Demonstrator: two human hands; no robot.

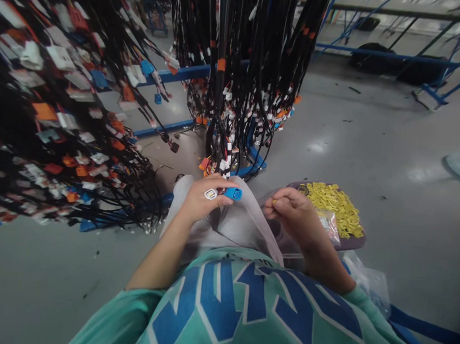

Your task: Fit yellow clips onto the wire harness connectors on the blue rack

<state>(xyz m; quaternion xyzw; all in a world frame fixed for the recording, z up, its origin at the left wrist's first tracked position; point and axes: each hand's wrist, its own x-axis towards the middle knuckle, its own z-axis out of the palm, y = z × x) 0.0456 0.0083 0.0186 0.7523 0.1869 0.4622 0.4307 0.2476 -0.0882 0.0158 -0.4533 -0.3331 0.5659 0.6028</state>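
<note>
Between the thumb and index finger of my left hand is a blue connector, held above my lap. A white connector shows against the same hand, beside the base of the thumb. My right hand is closed in a pinch to the right, apart from the blue connector, with a small yellow piece at its fingertips. Just beyond the right hand, many yellow pieces lie piled on a dark tray, with a clear plastic bag at its near side.
Bundles of black wire harnesses with white, orange and blue connectors hang ahead and at the left. A blue metal frame runs behind them. Another blue rack stands at the back right. A crumpled plastic bag lies at the right.
</note>
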